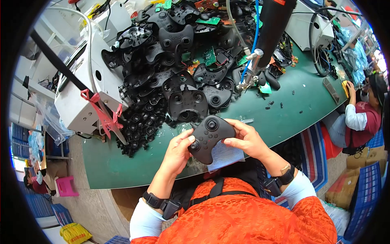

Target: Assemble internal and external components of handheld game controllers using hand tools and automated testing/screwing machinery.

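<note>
Between my two hands, above the near edge of the table, is a black game controller [209, 140], tilted, with its thumbsticks and buttons facing up. My left hand [177, 151] grips its left end, the thumb beside the lower thumbstick. The other end sits in my right hand [248, 139], thumb along the near edge and fingers behind. Just beyond lies a bare black controller shell [187, 105] with round openings. A heap of small black thumbstick caps [142, 126] spreads to the left of it. Under the controller shows a light blue cloth [226, 156].
Controller shells and green circuit boards [210, 56] pile up across the far side of the green table [284, 103]. A hanging black tube [277, 24] and a metal fitting with hoses [252, 67] stand beyond my right hand. A grey metal box [91, 87] is at left; a co-worker [361, 118] sits at right.
</note>
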Motion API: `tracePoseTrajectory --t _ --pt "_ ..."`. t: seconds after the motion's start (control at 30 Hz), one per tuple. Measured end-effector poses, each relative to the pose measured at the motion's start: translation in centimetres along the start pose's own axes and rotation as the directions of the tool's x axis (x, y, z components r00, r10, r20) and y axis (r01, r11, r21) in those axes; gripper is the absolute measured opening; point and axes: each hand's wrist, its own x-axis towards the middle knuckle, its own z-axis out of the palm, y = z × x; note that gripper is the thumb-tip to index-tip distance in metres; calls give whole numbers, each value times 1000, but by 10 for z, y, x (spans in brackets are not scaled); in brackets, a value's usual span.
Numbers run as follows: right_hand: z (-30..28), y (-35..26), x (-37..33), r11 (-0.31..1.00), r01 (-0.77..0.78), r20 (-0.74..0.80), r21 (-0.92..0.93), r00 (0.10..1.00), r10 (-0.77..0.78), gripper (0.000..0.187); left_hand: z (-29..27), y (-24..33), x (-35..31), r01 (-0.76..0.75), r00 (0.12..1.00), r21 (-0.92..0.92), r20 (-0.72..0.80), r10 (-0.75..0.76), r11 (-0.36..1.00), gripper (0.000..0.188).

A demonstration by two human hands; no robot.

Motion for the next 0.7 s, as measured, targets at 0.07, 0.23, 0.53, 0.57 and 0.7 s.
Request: tracePoseTrajectory --t 0.07,0.23,0.53,0.57,0.7 --pt "4 2 -1 988 -99 -1 119 995 99 58 6 3 -7 10 1000 6 -26 -9 1000 48" --pt "-19 -11 -6 926 154 -152 -344 964 -217 47 16 -5 -28 -614 709 752 391 586 241 43" --pt "-56 -147 86 680 640 -159 -358 676 -719 46 6 -38 -20 -665 538 686 715 447 -297 35" --pt "-64 -150 91 740 579 -58 -342 773 -632 51 6 -37 -18 -661 537 687 715 448 -303 35" --pt "-71 -163 93 783 537 -117 -314 796 -593 37 11 -38 -4 -606 503 699 707 498 -380 35"
